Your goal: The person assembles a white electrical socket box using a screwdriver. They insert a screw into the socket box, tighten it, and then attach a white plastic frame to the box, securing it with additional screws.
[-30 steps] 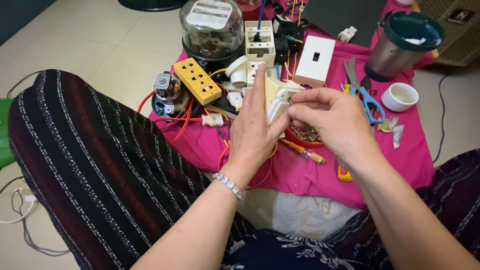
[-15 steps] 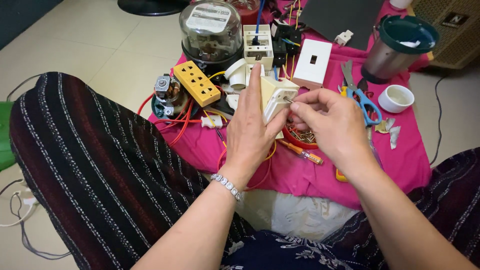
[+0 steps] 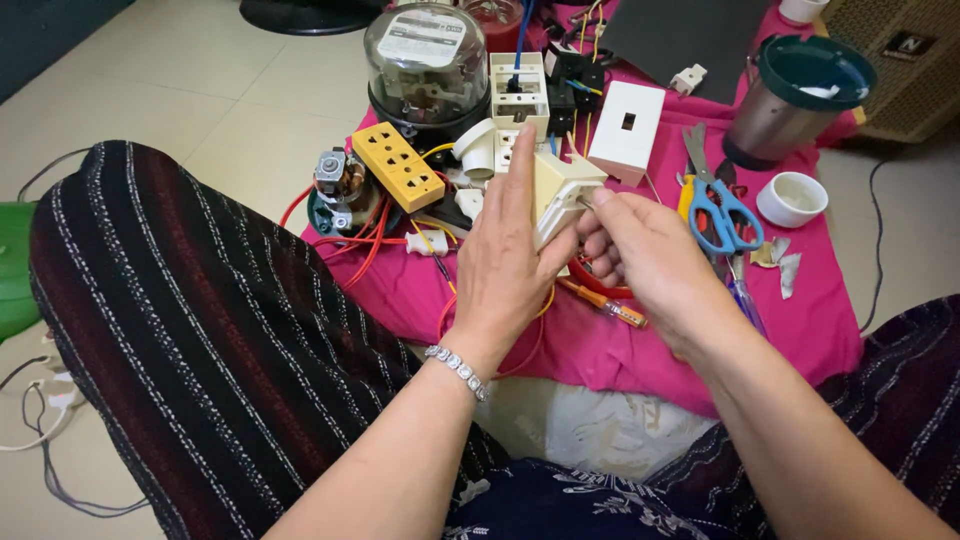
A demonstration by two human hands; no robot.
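My left hand (image 3: 510,262) holds a cream plastic socket box (image 3: 560,190) upright above the pink cloth (image 3: 800,330), fingers along its near side. My right hand (image 3: 645,262) pinches a small metal part against the box's right edge with thumb and forefinger. The part is too small to tell what it is. A silver bracelet (image 3: 458,370) circles my left wrist. Under my hands an orange-handled screwdriver (image 3: 612,308) lies on the cloth beside red wire loops.
On the cloth lie a yellow multi-socket strip (image 3: 398,165), a glass-domed electric meter (image 3: 428,65), a white switch plate (image 3: 627,132), blue-handled scissors (image 3: 722,212), a small motor (image 3: 338,185), a steel cup with green rim (image 3: 790,100) and a white cap (image 3: 792,198). My striped trouser legs flank the cloth.
Both hands have stayed together on the socket box. My right fingers have shifted slightly at its right edge; the view has moved a little.
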